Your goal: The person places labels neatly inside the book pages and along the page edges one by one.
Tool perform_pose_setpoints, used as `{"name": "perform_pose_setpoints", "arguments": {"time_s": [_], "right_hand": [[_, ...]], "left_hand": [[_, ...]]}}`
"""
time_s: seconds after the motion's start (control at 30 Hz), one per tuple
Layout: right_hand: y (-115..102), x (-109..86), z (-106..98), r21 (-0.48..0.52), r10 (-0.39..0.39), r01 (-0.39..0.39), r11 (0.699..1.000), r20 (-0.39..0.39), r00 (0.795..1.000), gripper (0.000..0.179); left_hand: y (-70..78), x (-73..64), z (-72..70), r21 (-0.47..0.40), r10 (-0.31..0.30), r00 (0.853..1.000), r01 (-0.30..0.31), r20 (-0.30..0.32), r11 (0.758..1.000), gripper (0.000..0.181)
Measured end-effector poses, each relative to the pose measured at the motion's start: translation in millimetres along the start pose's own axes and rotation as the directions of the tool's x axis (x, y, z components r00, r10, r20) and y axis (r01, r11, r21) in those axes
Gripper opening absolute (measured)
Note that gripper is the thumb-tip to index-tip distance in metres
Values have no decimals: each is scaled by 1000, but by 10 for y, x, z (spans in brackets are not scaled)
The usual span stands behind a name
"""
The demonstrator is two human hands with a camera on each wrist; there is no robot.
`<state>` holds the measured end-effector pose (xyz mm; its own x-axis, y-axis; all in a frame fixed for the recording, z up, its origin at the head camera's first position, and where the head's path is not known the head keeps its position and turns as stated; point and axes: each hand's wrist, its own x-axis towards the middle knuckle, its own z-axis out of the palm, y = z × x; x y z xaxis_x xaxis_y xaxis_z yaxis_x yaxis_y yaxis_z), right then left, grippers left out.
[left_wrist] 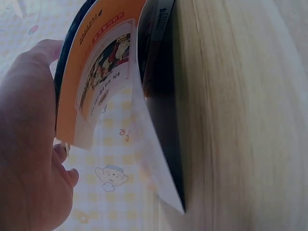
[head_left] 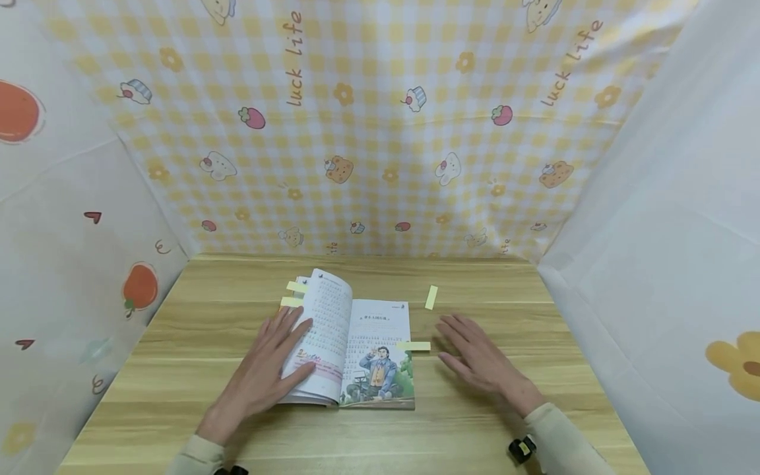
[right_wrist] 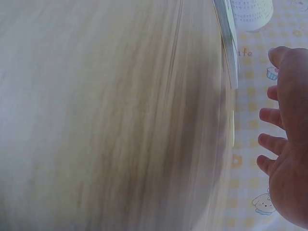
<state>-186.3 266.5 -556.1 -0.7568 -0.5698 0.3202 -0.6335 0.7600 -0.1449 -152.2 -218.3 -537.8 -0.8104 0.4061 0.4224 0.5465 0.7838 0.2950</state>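
An open book (head_left: 377, 323) lies on the table, its left pages raised in a curve. My left hand (head_left: 270, 356) rests on those left pages, fingers spread and thumb on the printed page. In the left wrist view, an orange page (left_wrist: 72, 110) bends beneath that hand. The right page carries a picture of a person in a blue jacket. A pale yellow paper strip (head_left: 413, 346) sticks out past its right edge. Two more strips (head_left: 292, 301) show at the book's left edge. My right hand (head_left: 483, 359) is to the right of the book, fingers extended, holding nothing.
Another yellow strip (head_left: 431, 297) lies on the wooden table (head_left: 475, 422), beyond the right hand. A checked yellow cloth (head_left: 380, 138) hangs behind the table, and pale cloths stand at both sides. A small black device (head_left: 522, 450) sits by the right sleeve.
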Motion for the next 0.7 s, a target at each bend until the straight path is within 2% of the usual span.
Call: {"name": "perform_pose_setpoints", "arguments": {"time_s": [0.27,0.6,0.7], "right_hand": [[24,-8,-57,14,33,-34,999,26,999,66],[85,-48,-42,-10,11,-11,1000,-7,1000,65],[95,-62,-47,-13,10,-10,1000,-19,1000,66]], "left_hand": [[-97,-34,-84,-58,-13,999,11,-38,998,82],[-242,-88,-99,-122,-18,996,8,-86,992,78],[-266,-119,-94,-129,-40,996,30,-76,991,78]]}}
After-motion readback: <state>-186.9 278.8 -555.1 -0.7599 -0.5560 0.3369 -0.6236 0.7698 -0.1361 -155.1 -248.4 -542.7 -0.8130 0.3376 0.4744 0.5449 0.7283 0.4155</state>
